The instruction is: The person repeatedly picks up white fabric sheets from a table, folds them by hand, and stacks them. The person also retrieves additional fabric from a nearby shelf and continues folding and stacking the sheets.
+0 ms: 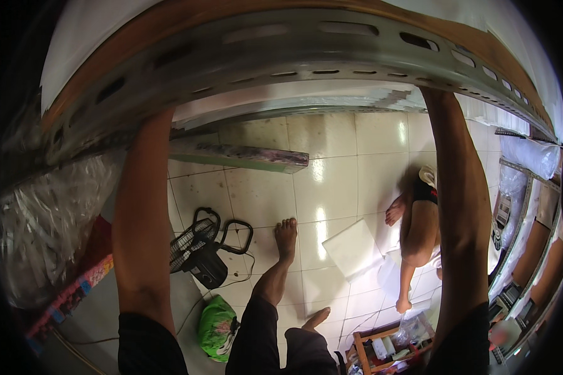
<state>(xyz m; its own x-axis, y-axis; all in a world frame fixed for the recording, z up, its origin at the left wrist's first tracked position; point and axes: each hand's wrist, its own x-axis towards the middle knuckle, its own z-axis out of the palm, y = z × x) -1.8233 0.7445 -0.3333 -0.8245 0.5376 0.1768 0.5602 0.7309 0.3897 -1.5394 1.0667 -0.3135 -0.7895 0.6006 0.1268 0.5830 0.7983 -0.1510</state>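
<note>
Rail (281, 53), slotted metal; long axis left to right across both grips.
Left forearm (144, 212) and right forearm (460, 175) reach it; hands hidden, hold cannot be told.

left arm (142, 219): stretched forward, nearly straight | right arm (461, 206): stretched forward, slightly bent | arms: well apart, roughly parallel | hands: hidden, grip unseen | left foot (286, 240): bare, ahead of right foot (318, 319)

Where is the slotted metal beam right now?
In the head view, the slotted metal beam spans the top, beside a brown board edge; the left forearm and right forearm disappear behind it.
</note>
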